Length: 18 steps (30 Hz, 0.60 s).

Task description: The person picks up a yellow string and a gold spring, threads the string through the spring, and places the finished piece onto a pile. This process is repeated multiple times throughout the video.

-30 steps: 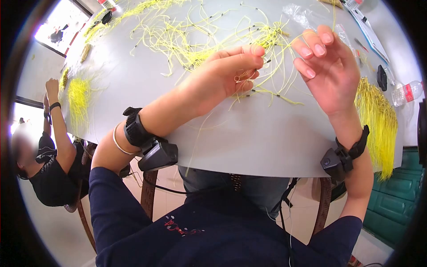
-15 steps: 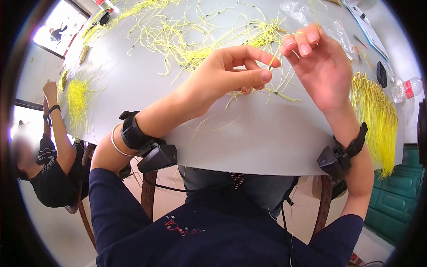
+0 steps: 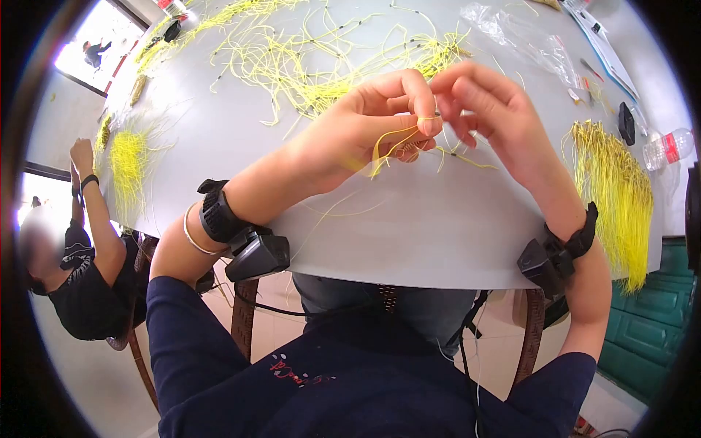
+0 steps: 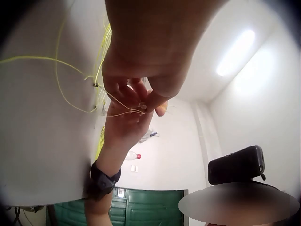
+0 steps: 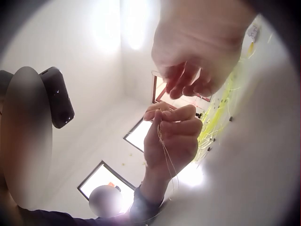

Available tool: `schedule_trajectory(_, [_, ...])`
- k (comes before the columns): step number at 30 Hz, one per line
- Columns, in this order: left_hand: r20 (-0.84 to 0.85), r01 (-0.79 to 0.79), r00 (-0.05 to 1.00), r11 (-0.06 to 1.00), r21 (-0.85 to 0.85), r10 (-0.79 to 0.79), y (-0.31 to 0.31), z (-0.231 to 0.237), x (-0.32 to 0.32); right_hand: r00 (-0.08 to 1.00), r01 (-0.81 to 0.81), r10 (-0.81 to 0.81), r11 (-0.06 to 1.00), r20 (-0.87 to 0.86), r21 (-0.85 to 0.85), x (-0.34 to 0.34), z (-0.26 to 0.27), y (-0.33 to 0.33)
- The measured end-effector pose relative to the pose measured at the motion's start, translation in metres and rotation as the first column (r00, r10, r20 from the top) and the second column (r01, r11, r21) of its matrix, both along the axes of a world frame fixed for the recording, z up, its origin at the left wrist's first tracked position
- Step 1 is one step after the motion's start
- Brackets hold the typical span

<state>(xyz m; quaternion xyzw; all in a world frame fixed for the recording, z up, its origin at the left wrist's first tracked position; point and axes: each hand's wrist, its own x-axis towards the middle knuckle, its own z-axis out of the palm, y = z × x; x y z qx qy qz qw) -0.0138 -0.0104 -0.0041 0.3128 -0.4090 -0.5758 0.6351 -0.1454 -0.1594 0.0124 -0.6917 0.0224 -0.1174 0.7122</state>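
Along the left edge of the grey worktop point(image 3: 416, 233) lies a bundle of yellow strands point(image 3: 130, 164), with a person in black point(image 3: 87, 285) seated beyond that edge. Farther right, a loose tangle of yellow cords point(image 3: 325, 95) with small dark pieces on it spreads from the far edge toward the middle. In front of it, above the worktop and well in from the near edge, the left hand point(image 3: 365, 124) pinches a thin yellow cord point(image 3: 395, 133) between thumb and forefinger; the other fingers are curled beneath, a small coil point(image 3: 410, 148) showing by them. Just right of these fingertips is the right hand point(image 3: 500, 117), its fingers bent and partly spread; whether it has hold of the cord, I cannot tell. Beyond it, toward the far right corner, lies a clear plastic bag point(image 3: 522, 40). A thick yellow fringe point(image 3: 613, 201) hangs over the near edge at the right, and a clear bottle with a red label point(image 3: 668, 150) lies at the right edge.
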Motion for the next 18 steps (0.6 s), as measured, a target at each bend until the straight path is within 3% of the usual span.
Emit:
schedule_trajectory(3, [0.035, -0.024, 0.999, 0.999, 0.029, 0.023, 0.001, 0.001, 0.001, 0.994, -0.1, 0.103, 0.991, 0.025, -0.09, -0.001, -0.002, 0.003])
schedule_trajectory(7, [0.099, -0.014, 0.995, 0.999, 0.051, 0.009, 0.0, -0.002, 0.005, 0.981, -0.051, 0.087, 0.979, 0.173, -0.199, 0.002, -0.006, -0.001])
schedule_trajectory(11, [0.059, -0.111, 0.993, 0.989, 0.102, 0.106, 0.0, 0.0, 0.006, 0.999, 0.001, 0.003, 0.996, 0.042, -0.089, 0.002, -0.007, 0.008])
schedule_trajectory(12, [0.059, -0.11, 0.993, 0.989, 0.102, 0.105, -0.001, 0.0, 0.007, 0.979, 0.149, -0.085, 0.916, 0.183, -0.373, 0.005, -0.013, 0.012])
schedule_trajectory(13, [0.056, -0.107, 0.993, 0.987, 0.124, 0.1, -0.001, -0.001, 0.009, 0.933, 0.314, -0.122, 0.738, 0.34, -0.597, 0.006, -0.016, 0.015])
schedule_trajectory(14, [0.053, -0.102, 0.994, 0.984, 0.146, 0.096, -0.001, -0.002, 0.009, 0.932, 0.315, -0.123, 0.738, 0.34, -0.597, 0.005, -0.014, 0.016])
schedule_trajectory(16, [0.067, -0.129, 0.991, 0.979, 0.16, 0.12, -0.002, -0.003, 0.008, 0.916, 0.387, -0.109, 0.492, 0.386, -0.78, 0.003, -0.005, 0.017])
schedule_trajectory(18, [0.087, -0.155, 0.986, 0.972, 0.174, 0.142, -0.004, -0.003, 0.007, 0.917, 0.391, -0.107, 0.431, 0.384, -0.813, 0.002, -0.003, 0.018])
